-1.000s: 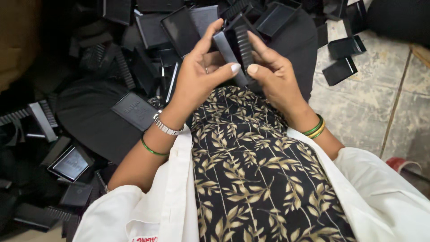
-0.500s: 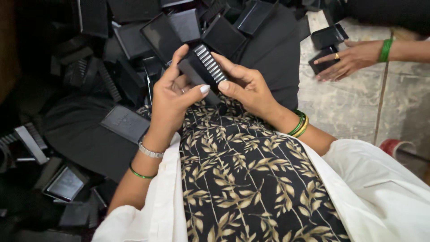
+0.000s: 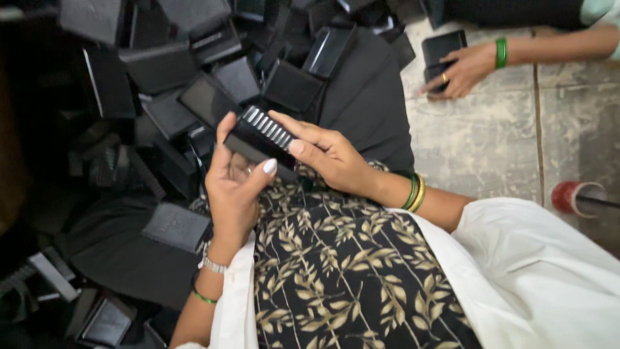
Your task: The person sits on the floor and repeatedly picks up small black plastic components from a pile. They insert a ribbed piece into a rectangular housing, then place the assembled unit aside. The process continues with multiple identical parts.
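Note:
A small black box with a ribbed, silver-striped edge [image 3: 261,134] is held above my lap between both hands. My left hand [image 3: 234,194] cups it from below, thumb up against its near side. My right hand [image 3: 329,158] lies across its right end, fingers stretched over the top. The box's underside is hidden by my palms. My lap is covered by black cloth with a gold leaf print [image 3: 342,278].
A heap of black boxes and lids [image 3: 194,84] fills the floor ahead and to my left. Another person's hand [image 3: 462,68] with a green bangle rests on a black box [image 3: 441,48] on the stone floor at upper right. A red tape roll [image 3: 575,197] lies at right.
Both hands have lowered and turned the black box so its ribbed edge faces up. The other person's hand came into view at upper right and settled on a box.

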`<state>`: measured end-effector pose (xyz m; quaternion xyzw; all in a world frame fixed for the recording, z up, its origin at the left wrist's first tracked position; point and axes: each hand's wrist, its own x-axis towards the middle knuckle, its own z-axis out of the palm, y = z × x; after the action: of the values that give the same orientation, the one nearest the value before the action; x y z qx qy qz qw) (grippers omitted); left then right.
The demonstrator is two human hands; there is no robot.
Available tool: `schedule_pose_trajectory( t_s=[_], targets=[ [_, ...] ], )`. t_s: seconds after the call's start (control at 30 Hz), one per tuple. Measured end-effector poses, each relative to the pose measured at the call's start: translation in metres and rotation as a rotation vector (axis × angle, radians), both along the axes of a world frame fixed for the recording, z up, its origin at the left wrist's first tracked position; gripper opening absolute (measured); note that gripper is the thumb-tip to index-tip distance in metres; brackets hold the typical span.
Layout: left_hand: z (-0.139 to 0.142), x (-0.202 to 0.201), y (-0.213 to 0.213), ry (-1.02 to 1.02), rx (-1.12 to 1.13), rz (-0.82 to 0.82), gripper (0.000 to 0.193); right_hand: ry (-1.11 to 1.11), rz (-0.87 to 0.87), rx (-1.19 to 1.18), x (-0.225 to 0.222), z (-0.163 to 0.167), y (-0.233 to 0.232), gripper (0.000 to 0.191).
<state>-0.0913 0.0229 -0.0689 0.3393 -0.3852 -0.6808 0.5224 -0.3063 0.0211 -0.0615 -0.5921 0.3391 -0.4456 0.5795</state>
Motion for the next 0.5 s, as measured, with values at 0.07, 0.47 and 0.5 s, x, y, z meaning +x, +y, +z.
schedule_pose_trajectory(
  t_s=[0.07, 0.47, 0.5],
  targets=[
    [0.009, -0.004, -0.002, -0.028, -0.01, 0.03, 0.082, -0.02, -0.006, 0.0, 0.001, 0.001, 0.001, 0.054],
    [-0.019, 0.041, 0.004, -0.239, 0.183, -0.109, 0.064, 0.05, 0.239, -0.128, 0.001, 0.003, 0.005, 0.071],
    [-0.009, 0.046, 0.003, -0.265, 0.128, -0.141, 0.056, 0.109, 0.263, -0.151, 0.002, 0.007, 0.006, 0.071]
  ],
)
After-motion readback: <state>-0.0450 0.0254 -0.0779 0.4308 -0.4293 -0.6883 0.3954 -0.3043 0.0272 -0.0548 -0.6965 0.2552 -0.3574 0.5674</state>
